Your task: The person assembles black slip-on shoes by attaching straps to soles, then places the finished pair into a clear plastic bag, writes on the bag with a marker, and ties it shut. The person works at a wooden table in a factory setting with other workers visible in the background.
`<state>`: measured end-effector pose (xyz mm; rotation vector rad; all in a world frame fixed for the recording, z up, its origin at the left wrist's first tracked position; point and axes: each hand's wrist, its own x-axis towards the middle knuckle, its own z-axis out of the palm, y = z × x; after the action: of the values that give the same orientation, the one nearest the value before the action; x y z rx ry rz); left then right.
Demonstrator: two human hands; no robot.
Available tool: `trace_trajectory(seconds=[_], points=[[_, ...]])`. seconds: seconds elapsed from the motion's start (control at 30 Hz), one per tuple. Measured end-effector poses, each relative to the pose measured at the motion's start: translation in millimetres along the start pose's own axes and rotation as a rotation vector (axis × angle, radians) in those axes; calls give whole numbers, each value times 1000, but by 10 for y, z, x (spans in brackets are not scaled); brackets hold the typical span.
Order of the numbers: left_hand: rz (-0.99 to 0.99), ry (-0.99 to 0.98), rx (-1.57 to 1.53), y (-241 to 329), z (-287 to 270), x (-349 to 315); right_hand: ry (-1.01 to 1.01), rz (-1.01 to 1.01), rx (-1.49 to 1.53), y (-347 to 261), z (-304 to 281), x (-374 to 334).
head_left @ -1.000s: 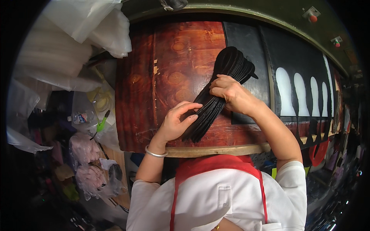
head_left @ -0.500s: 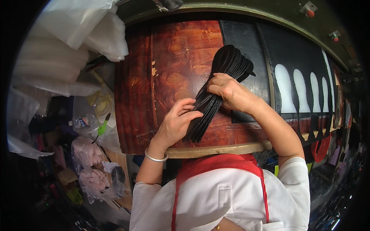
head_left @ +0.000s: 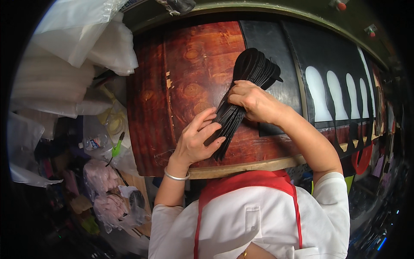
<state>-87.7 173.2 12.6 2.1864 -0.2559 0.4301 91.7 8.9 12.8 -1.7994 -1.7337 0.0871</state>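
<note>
A thick bundle of layered black socks lies slantwise over the table, its rounded looped end away from me and its loose ends toward me. My right hand is closed round the middle of the bundle, fingers curled over the top. Beside the near left edge of the bundle is my left hand, with a silver bangle at the wrist. Its fingers are spread and half bent, and the fingertips and thumb touch the layered loose ends. How far the left fingers reach under the bundle is hidden.
The reddish wooden table has a pale front edge. On its right lies a black sheet with several white sole-like shapes. Clear plastic bags, a bottle, a green-handled tool and bagged pink items crowd the left side.
The left thumb and fingers have shifted slightly along the loose ends and spread more. The right hand keeps its grip on the bundle. The whole view has shifted a little.
</note>
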Motion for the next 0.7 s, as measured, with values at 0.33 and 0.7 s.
trace_trajectory(seconds=[0.33, 0.7], points=[[22, 30, -4, -82, -6, -30, 5, 13, 2, -1, 11, 1], [62, 30, 1, -63, 49, -41, 2, 26, 6, -19, 6, 19]])
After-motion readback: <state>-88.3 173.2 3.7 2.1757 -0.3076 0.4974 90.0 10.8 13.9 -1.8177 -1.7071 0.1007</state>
